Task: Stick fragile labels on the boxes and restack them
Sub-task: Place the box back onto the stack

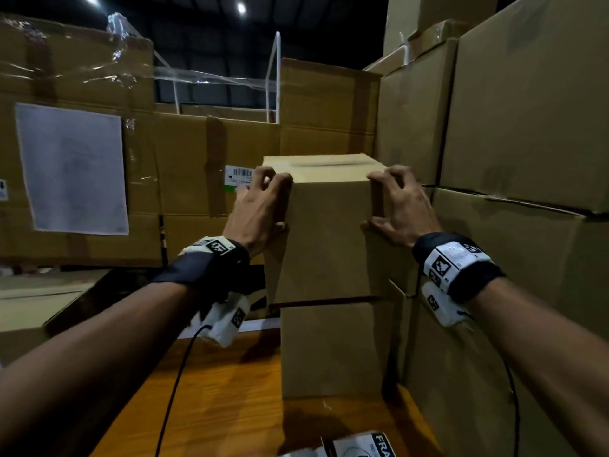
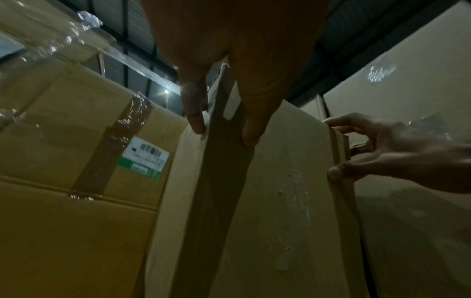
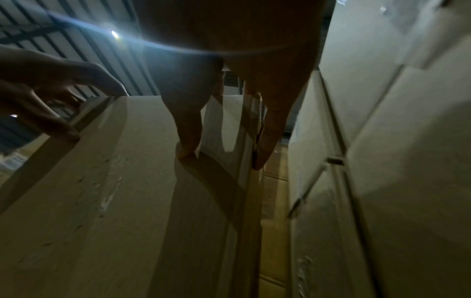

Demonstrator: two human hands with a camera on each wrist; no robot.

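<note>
On the stack: left hand [image 1: 260, 209] and right hand [image 1: 400, 206] grip top box [image 1: 329, 232], fingers curled round upper corners. Keep it level, squared over lower box [image 1: 333, 351].

"fra" on label roll [image 1: 365, 445]

Both forearms are bare. Each wrist wears a dark band [image 1: 211, 268] carrying white blocks printed with black square code markings; the right band [image 1: 461, 268] shows one large marking on top. Under each wrist hangs a white camera unit [image 1: 227, 319] with another code marking, and a thin black cable [image 1: 174, 387] trails from it along the arm
</note>
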